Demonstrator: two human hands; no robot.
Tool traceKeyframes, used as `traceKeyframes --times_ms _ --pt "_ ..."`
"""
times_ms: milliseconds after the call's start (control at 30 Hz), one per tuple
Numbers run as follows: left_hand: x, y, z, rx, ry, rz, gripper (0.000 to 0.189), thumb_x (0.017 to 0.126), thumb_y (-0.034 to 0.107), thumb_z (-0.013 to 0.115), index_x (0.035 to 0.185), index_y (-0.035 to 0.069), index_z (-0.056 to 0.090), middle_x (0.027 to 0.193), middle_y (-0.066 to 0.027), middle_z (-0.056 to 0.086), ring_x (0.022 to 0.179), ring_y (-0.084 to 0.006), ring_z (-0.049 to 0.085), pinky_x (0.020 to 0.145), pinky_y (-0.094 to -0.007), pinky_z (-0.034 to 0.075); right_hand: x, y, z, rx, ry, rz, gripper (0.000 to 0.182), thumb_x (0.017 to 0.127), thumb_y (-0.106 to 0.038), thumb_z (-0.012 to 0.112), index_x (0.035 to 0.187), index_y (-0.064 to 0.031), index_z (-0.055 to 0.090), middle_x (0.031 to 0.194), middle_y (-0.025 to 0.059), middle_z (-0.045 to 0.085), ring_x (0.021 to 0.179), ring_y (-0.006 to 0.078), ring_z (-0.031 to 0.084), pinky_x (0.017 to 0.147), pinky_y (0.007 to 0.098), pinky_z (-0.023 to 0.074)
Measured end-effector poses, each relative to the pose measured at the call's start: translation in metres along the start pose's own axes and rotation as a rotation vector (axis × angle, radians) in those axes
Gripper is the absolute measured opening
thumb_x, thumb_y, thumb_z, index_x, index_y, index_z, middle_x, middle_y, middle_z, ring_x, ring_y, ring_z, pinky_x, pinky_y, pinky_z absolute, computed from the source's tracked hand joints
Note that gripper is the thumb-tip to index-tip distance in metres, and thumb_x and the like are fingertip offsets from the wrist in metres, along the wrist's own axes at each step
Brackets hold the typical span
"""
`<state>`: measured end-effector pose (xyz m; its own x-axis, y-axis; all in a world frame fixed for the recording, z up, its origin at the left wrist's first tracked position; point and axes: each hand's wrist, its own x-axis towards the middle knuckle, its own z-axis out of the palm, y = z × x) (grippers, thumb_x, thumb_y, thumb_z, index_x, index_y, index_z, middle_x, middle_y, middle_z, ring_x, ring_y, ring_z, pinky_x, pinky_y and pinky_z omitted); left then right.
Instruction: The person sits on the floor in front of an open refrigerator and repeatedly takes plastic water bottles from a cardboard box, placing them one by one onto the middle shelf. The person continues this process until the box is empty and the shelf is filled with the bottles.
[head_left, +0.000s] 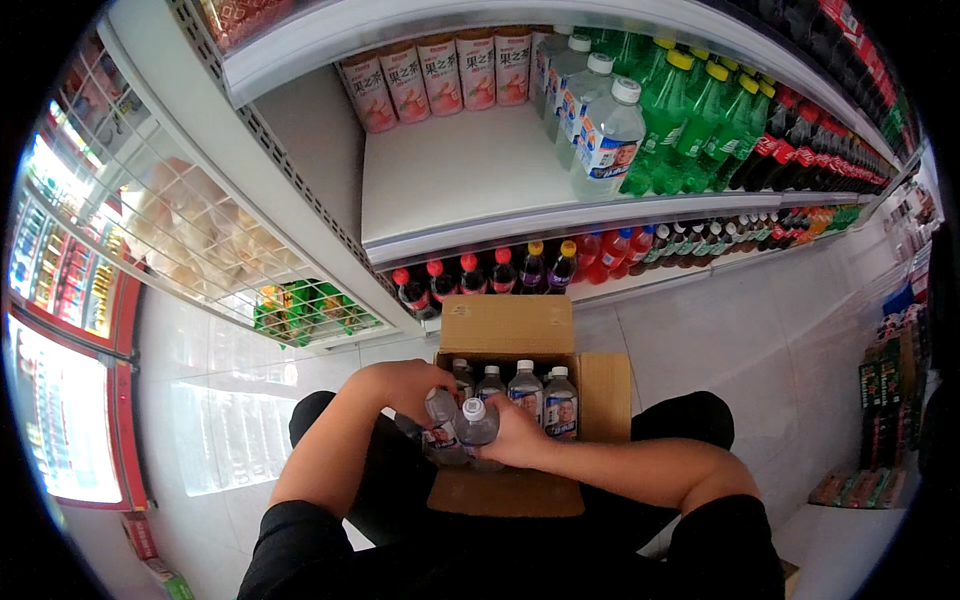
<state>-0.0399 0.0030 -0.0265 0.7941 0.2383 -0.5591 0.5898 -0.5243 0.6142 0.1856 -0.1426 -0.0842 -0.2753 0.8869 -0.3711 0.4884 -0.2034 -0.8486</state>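
Observation:
An open cardboard box (604, 397) stands between my knees with its flaps folded out. Inside it, several clear plastic bottles (525, 390) with white caps and printed labels stand upright. My right hand (517, 435) is wrapped around the side of one white-capped clear bottle (477, 429) at the box's near side. Just left of that, my left hand (409, 386) grips the top of another clear bottle (442, 435), its fingers covering the cap. These two bottles are side by side, and their lower ends are partly hidden.
Ahead, a white shelf (465, 165) bears peach-printed cartons (457, 75), matching clear bottles (611, 139) and green bottles (667, 112). Dark soda bottles (472, 274) line the lower shelf. A wire rack (217, 232) and red-framed fridge (127, 420) stand left; stacked drink packs (881, 397) are right.

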Motion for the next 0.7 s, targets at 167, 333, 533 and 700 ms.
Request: traceKeyframes --times_ms 167,333,533,700 --pt "-0.003 0.014 0.001 -0.138 0.111 0.042 0.081 0.064 0.033 0.095 0.135 0.011 0.062 0.119 -0.0154 0.073 0.112 -0.0354 0.069 0.095 -0.0424 0.054 -0.008 -0.023 -0.017 -0.044 0.01 0.031 0.081 0.064 -0.026 0.092 0.129 0.0003 0.053 0.116 0.0233 0.068 0.113 0.0384 0.067 0.097 0.044 0.0528" --pt "0.001 0.028 -0.001 -0.081 0.107 -0.028 0.082 0.063 0.032 0.097 0.134 0.009 0.061 0.122 -0.0166 0.071 0.113 -0.0355 0.069 0.097 -0.042 0.054 -0.006 -0.019 -0.023 0.025 0.048 0.039 0.083 0.062 -0.028 0.093 0.129 0.0003 0.054 0.116 0.0203 0.068 0.112 0.0348 0.067 0.097 0.0414 0.0521" --pt "0.006 0.018 0.014 -0.188 0.161 0.052 0.094 0.064 0.026 0.096 0.144 0.007 0.051 0.127 -0.0212 0.067 0.119 -0.0392 0.064 0.099 -0.0437 0.052 -0.009 -0.05 -0.059 0.093 0.085 -0.012 0.077 0.061 -0.023 0.093 0.126 -0.001 0.059 0.117 0.017 0.069 0.11 0.0297 0.068 0.096 0.0407 0.053" --pt "0.013 0.037 0.019 -0.256 0.241 0.125 0.094 0.065 0.018 0.093 0.145 0.005 0.047 0.129 -0.0226 0.065 0.12 -0.0391 0.063 0.101 -0.0434 0.051 -0.001 -0.055 -0.104 0.265 0.223 -0.103 0.076 0.063 -0.015 0.093 0.13 -0.0022 0.059 0.117 0.0135 0.071 0.111 0.0246 0.069 0.098 0.0397 0.0534"
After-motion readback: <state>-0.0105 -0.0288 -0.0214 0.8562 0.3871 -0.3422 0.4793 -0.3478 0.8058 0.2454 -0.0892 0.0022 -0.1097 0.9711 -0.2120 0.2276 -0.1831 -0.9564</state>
